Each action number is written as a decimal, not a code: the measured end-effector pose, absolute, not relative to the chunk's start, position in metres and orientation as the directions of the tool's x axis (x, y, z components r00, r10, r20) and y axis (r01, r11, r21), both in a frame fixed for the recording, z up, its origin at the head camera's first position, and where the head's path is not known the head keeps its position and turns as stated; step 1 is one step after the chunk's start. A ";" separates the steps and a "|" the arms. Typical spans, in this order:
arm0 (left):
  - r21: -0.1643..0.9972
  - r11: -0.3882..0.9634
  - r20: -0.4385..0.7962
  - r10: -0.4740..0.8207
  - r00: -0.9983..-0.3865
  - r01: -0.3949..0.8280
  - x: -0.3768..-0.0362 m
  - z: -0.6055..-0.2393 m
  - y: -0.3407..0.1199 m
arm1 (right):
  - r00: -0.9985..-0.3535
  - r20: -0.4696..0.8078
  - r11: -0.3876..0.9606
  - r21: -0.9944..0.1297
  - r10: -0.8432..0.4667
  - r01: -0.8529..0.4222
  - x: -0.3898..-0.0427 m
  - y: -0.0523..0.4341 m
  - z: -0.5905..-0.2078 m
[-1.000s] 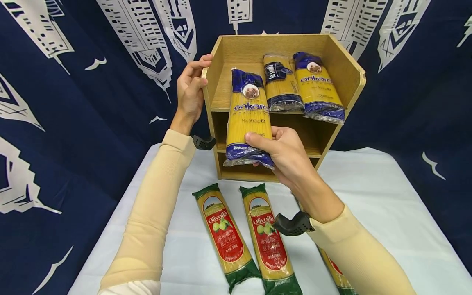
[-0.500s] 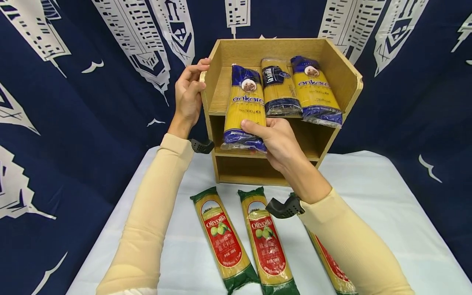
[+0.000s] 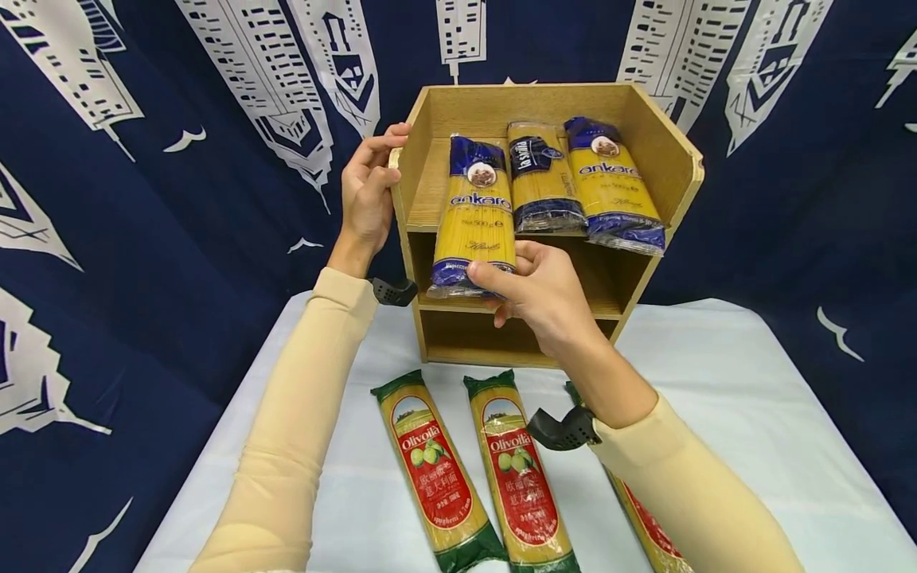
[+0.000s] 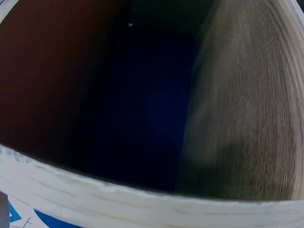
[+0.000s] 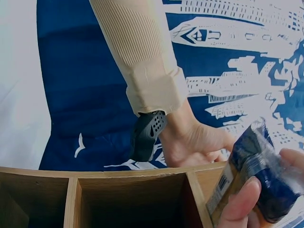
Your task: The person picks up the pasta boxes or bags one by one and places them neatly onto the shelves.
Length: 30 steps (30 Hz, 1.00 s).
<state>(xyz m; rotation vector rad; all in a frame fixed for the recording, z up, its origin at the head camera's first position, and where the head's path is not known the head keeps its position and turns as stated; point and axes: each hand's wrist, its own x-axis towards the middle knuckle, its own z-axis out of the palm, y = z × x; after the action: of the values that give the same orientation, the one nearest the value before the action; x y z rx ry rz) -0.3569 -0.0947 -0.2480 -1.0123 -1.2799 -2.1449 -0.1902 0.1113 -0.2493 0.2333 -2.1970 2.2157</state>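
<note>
Head view: both hands grasping, three blue packets (image 3: 476,215), three green packets (image 3: 431,469).

green spaghetti packs (image 3: 430,469), white tablecloth (image 3: 731,414), skyline curtain (image 3: 143,159)

Backdrop cloth (image 3: 143,263): navy blue, white skyscraper print, across the upper frame. Shelf unit (image 3: 666,151), centre: light tan wood. Three spaghetti packs on top, including the held pack (image 3: 476,213): yellow with dark blue ends. Lower-centre packs (image 3: 430,469): yellow, green ends, red label. Tablecloth (image 3: 752,398): white. Sleeves (image 3: 294,430): beige.
</note>
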 end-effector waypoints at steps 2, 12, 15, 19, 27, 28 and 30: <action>0.556 -0.471 0.774 -0.006 -0.633 0.685 -0.357 -0.248 -0.095 | -0.986 0.142 0.023 -0.989 -0.084 -0.144 -0.183 0.113 -0.250; 0.561 -0.469 0.771 -0.003 -0.637 0.682 -0.357 -0.249 -0.092 | -0.965 0.260 0.142 -0.957 0.043 -0.252 -0.153 0.115 -0.257; 0.556 -0.469 0.775 -0.008 -0.632 0.687 -0.357 -0.249 -0.093 | -0.947 0.315 0.174 -0.937 0.057 -0.301 -0.149 0.113 -0.261; 0.548 -0.472 0.779 -0.011 -0.627 0.690 -0.356 -0.250 -0.093 | -0.906 0.415 0.241 -0.891 0.084 -0.385 -0.150 0.108 -0.265; 0.547 -0.489 0.775 -0.014 -0.632 0.680 -0.357 -0.251 -0.094 | -0.843 0.513 0.348 -0.828 0.158 -0.439 -0.167 0.098 -0.270; 0.546 -0.493 0.774 -0.013 -0.633 0.677 -0.357 -0.251 -0.094 | -0.841 0.514 0.350 -0.829 0.168 -0.436 -0.169 0.098 -0.269; 0.544 -0.500 0.773 -0.013 -0.635 0.673 -0.358 -0.251 -0.093 | -0.840 0.511 0.347 -0.833 0.182 -0.431 -0.172 0.097 -0.269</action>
<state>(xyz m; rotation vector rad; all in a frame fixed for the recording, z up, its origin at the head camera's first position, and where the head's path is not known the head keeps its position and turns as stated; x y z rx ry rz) -0.3576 -0.0932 -0.2506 -1.0159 -1.2438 -2.1707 -0.1715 0.0973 -0.2692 0.2160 -2.0869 1.5233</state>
